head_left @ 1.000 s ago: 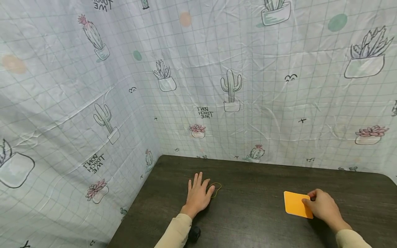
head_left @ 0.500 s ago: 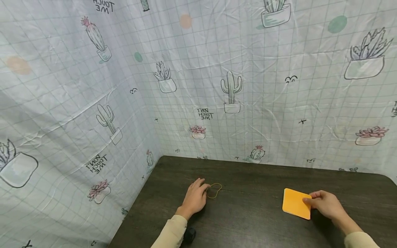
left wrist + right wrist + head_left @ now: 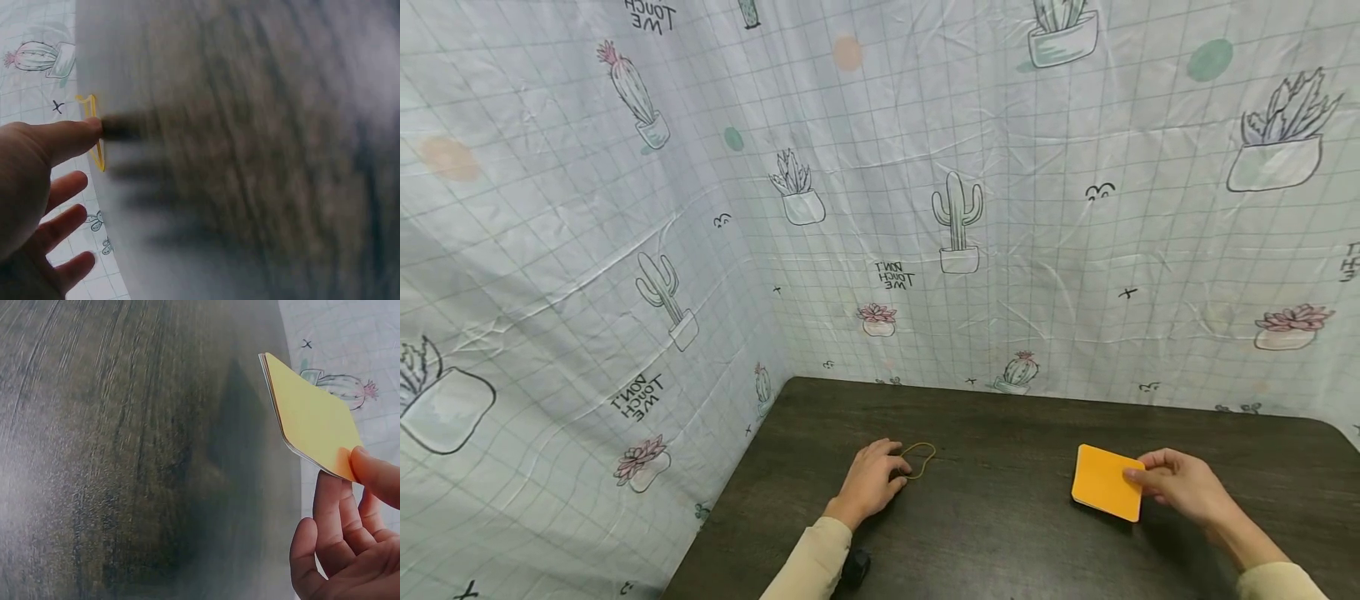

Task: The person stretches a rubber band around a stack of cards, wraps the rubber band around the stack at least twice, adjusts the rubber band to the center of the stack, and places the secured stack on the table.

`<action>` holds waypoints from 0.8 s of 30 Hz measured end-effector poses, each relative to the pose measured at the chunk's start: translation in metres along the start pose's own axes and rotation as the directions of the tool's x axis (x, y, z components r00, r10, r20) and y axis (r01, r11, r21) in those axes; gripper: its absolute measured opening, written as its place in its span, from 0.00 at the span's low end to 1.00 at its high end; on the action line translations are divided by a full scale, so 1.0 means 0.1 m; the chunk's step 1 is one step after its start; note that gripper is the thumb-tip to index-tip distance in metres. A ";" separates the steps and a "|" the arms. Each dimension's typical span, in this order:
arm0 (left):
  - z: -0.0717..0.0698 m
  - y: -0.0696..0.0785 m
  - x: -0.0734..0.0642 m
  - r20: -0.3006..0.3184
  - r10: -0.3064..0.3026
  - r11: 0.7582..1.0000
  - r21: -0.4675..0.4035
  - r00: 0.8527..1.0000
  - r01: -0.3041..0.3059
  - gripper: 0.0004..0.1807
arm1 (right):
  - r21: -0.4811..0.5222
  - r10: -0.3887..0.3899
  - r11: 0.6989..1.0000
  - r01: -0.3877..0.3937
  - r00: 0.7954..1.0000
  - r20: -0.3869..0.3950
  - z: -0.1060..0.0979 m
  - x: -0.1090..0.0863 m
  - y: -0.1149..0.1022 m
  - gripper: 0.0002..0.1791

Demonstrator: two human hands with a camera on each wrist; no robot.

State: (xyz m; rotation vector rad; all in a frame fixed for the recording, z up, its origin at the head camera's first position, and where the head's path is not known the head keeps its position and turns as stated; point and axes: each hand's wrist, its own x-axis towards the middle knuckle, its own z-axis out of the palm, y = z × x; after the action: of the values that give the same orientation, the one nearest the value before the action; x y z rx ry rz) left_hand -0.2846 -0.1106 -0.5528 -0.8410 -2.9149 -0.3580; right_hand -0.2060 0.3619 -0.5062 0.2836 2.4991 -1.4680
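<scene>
On the table a thin yellow loop, like a rubber band, lies at the fingertips of my left hand. In the left wrist view the thumb overlaps the rubber band, while the other fingers are spread and relaxed; whether the skin touches it I cannot tell. My right hand pinches the edge of an orange square pad with rounded corners, thumb on top and fingers beneath. Seen from the right wrist, the pad is tilted above the table and has thin layered edges; cards or bound pages, I cannot tell.
A dark wooden table runs back to a white curtain printed with cacti, which also closes off the left side. A small black object is beside the left sleeve.
My left hand has drawn back slightly from the rubber band, its spread fingers now bent and relaxed. The right hand has moved a little left and away from me with the orange pad.
</scene>
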 end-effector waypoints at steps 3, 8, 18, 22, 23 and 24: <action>-0.01 0.00 0.04 -0.017 0.036 0.998 0.057 0.999 -0.035 0.01 | -0.004 -0.003 1.000 0.003 1.000 -0.006 0.00 -0.03 -0.05 0.30; -0.01 0.02 0.09 -0.011 0.068 0.998 0.014 0.998 -0.068 0.11 | -0.010 -0.024 1.000 0.023 1.000 -0.013 0.01 -0.07 -0.10 0.27; -0.09 0.13 0.08 0.101 -0.035 0.593 -0.799 0.994 0.102 0.06 | 0.002 -0.029 1.000 0.030 0.999 -0.023 0.04 -0.12 -0.07 0.27; -0.10 0.18 0.07 0.148 -0.080 0.304 -0.938 0.986 0.166 0.08 | 0.007 -0.029 1.000 0.029 0.999 -0.021 0.05 -0.15 -0.06 0.27; -0.11 0.19 0.07 0.162 -0.080 0.228 -0.958 0.984 0.176 0.08 | 0.012 -0.025 1.000 0.025 0.999 -0.021 0.05 -0.15 -0.07 0.27; -0.12 0.20 0.07 0.178 -0.076 0.149 -0.971 0.981 0.188 0.08 | 0.015 -0.023 1.000 0.023 1.000 -0.020 0.06 -0.16 -0.07 0.27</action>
State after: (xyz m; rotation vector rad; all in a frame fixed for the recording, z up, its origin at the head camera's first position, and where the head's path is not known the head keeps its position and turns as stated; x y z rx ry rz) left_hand -0.2795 -0.0932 -0.5365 -0.5700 -2.4221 -2.5133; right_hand -0.1919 0.3527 -0.4980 0.2744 2.5158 -1.5012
